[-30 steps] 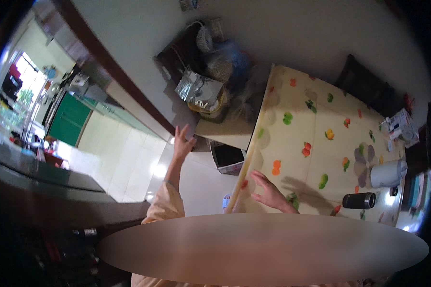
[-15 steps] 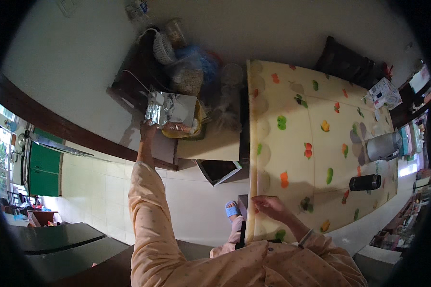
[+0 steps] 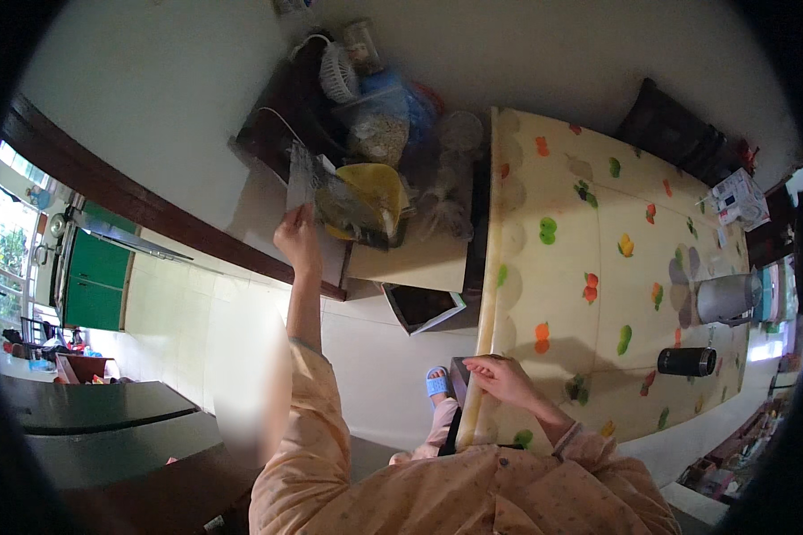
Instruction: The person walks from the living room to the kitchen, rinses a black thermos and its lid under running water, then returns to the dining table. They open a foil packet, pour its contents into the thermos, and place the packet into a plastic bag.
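Foil sheet [image 3: 302, 181], silvery and creased, stands tilted at the left side of the yellow container [image 3: 380, 184], its lower end in the person's left hand [image 3: 297, 237]. The thumb and fingers of that hand pinch the sheet near its edge; just how far the fingertips overlap it is hidden. The sheet looks thin, so it is probably very light, floppy and slick, quick to crumple and easy to tear if tugged at one corner. A flat pinch along the rim, with fingers spread a little, would likely suit it better than a tight fist. The container rests on a pale bench [image 3: 410, 267], with a clear bag [image 3: 379, 134] of pale bits just behind it. The right hand [image 3: 501, 378] rests at the near left edge of the table [image 3: 598, 267], fingers loosely bent; nothing shows in them, though whether they are closed cannot be told.
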`<act>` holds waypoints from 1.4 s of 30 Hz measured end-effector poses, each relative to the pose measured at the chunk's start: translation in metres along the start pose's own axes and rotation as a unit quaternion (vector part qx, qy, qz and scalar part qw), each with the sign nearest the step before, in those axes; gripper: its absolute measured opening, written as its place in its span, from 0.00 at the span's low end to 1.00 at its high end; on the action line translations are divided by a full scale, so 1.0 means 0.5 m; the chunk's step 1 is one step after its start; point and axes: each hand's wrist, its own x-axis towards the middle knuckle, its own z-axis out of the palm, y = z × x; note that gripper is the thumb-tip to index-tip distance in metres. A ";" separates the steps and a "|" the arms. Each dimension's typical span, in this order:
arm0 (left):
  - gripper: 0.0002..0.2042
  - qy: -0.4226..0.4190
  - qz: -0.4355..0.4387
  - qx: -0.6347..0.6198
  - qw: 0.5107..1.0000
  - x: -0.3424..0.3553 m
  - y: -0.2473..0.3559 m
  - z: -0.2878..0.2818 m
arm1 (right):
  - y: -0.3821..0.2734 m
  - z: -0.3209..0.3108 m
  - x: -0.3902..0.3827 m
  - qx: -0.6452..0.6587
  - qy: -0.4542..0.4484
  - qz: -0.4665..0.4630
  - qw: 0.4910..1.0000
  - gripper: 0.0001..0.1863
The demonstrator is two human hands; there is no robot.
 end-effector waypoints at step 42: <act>0.12 -0.619 0.015 -0.047 0.783 -1.074 0.655 0.142 | 0.229 -0.376 -0.558 0.318 0.216 0.121 0.915 0.15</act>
